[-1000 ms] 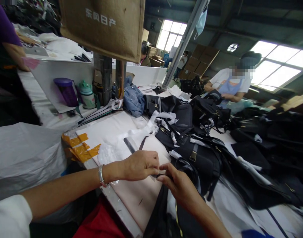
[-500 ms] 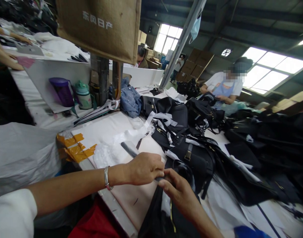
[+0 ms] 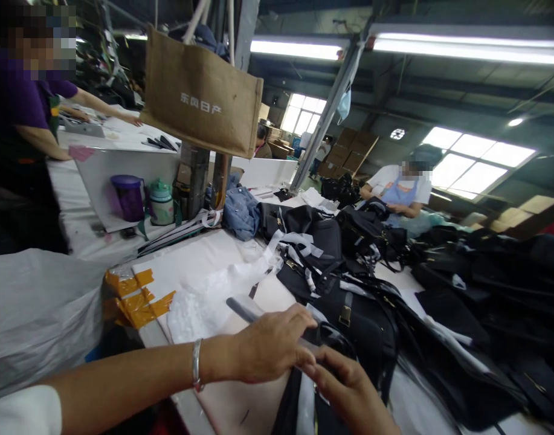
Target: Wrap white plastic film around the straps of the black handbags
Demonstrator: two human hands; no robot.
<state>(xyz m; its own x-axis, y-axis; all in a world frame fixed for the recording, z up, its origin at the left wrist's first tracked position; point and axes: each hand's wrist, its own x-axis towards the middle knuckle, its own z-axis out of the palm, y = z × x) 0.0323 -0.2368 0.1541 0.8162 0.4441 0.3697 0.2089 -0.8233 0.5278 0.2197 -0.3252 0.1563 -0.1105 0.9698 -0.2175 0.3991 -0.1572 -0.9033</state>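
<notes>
A grey strip (image 3: pixel 244 308) runs under my left hand (image 3: pixel 274 343), its far end sticking out toward the upper left. My left hand, with a silver bracelet at the wrist, is closed on the strip. Fingertips of my right hand (image 3: pixel 344 380) meet the left ones at the strip's near end, and they pinch it too. Beneath and beside the hands lies a black bag (image 3: pixel 295 402) with a pale wrapped strap and a zip. Another black bag (image 3: pixel 365 326) with a buckle is just beyond.
Orange tape (image 3: pixel 141 299) covers the table corner at left, beside crumpled plastic (image 3: pixel 199 302). A tan bag (image 3: pixel 202 96) hangs on a post. A purple cup (image 3: pixel 128 198) stands behind. Two people work at tables, and black bags are piled at right.
The view has tilted up, showing more of the person at left and the ceiling lights. My left hand's fingers have loosened and extended somewhat along the strip, and both hands appear lower in view.
</notes>
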